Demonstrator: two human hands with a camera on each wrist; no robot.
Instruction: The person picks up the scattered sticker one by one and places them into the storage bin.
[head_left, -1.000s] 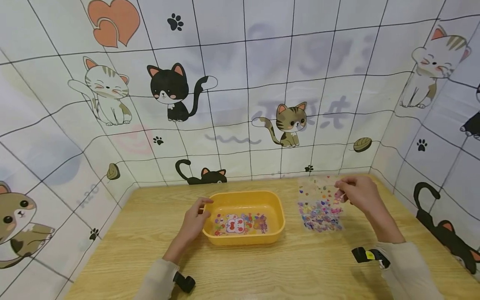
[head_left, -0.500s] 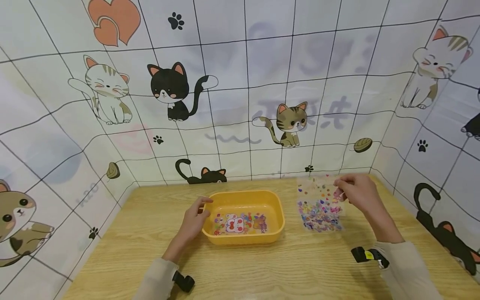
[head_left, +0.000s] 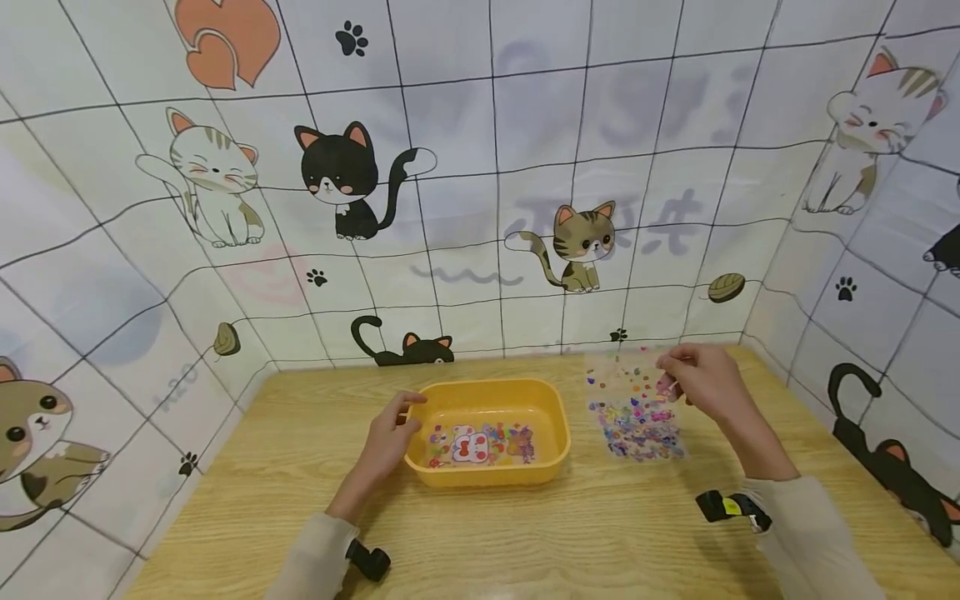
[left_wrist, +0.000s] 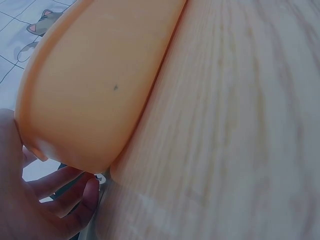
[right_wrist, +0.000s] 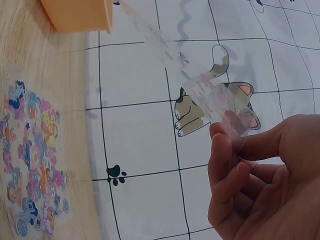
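Observation:
A yellow plastic basin (head_left: 487,477) stands on the table, with colourful stickers (head_left: 471,447) on its floor. My left hand (head_left: 392,429) holds its left end at the rim; in the left wrist view the fingers (left_wrist: 65,195) curl by the basin's corner. My right hand (head_left: 703,383) pinches the edge of a clear sticker sheet (right_wrist: 220,100) between thumb and forefinger, raised and tilted in the right wrist view. Beneath it, a second sticker sheet (head_left: 643,442), crowded with small colourful figures, lies on the table right of the basin.
The wood-grain table (head_left: 510,537) reaches back to a white gridded wall covering (head_left: 465,200) printed with cats and paws. Similar covering closes in both sides. Each wrist wears a small black camera, such as the right wrist camera (head_left: 712,506).
My right hand has shifted slightly left, and the clear sheet it pinches has moved with it. My left hand and the basin stay in place.

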